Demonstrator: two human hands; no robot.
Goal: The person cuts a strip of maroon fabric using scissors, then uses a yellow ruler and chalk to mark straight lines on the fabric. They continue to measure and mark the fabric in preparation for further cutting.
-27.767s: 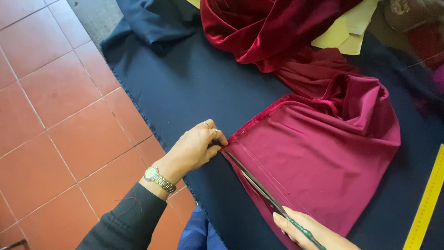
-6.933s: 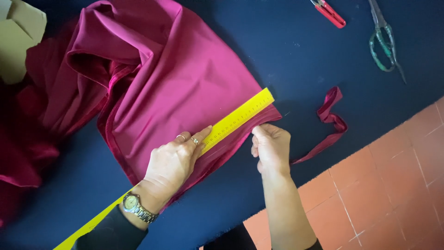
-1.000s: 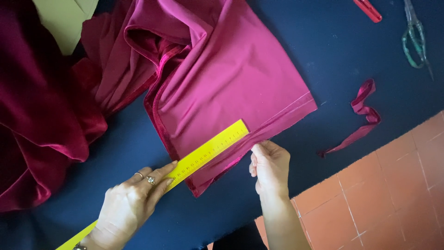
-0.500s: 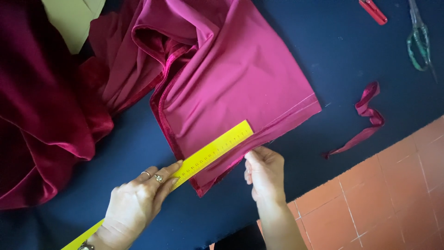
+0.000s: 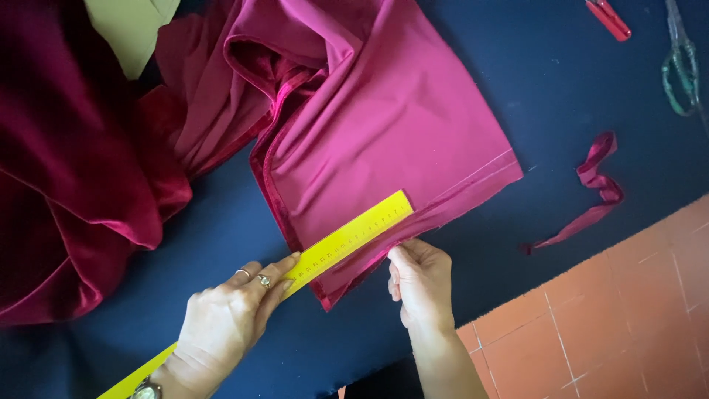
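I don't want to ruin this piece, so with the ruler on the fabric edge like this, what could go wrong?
1. The left hand presses only the near part of the yellow ruler; its far end lies free on the magenta fabric and might pivot.
2. The right hand pinches the fabric edge, which may tug the smooth-looking cloth out of line.
3. The fabric is bunched and folded behind, so hidden layers could shift.

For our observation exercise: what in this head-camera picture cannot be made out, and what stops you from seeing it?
- Scissors: cut off by the right edge, blades unseen.
- Red tool: cut by the top edge, kind unclear.
- Yellow ruler: lower end runs under the left hand and off the frame.
- Right hand: fingertips curl at the magenta fabric edge; whether they hold something is hidden.
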